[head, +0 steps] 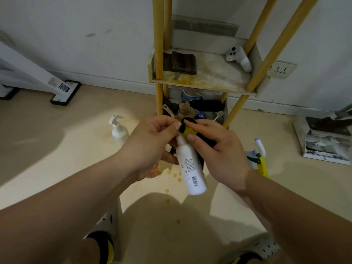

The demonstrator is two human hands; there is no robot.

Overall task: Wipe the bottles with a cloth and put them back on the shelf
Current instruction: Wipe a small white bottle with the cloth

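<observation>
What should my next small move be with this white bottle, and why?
Probably draw the cloth down the side of the white bottle. The right hand pinches the cloth at the cap end, the left hand holds the bottle, and brown spots dot the body lower down.

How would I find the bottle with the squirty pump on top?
Find the shelf with yellow poles against the wall, then look at the floor to its left. The pump bottle stands there upright, alone. Unlike the tall white bottle held up nearby, it is squat with a white pump head.
</observation>
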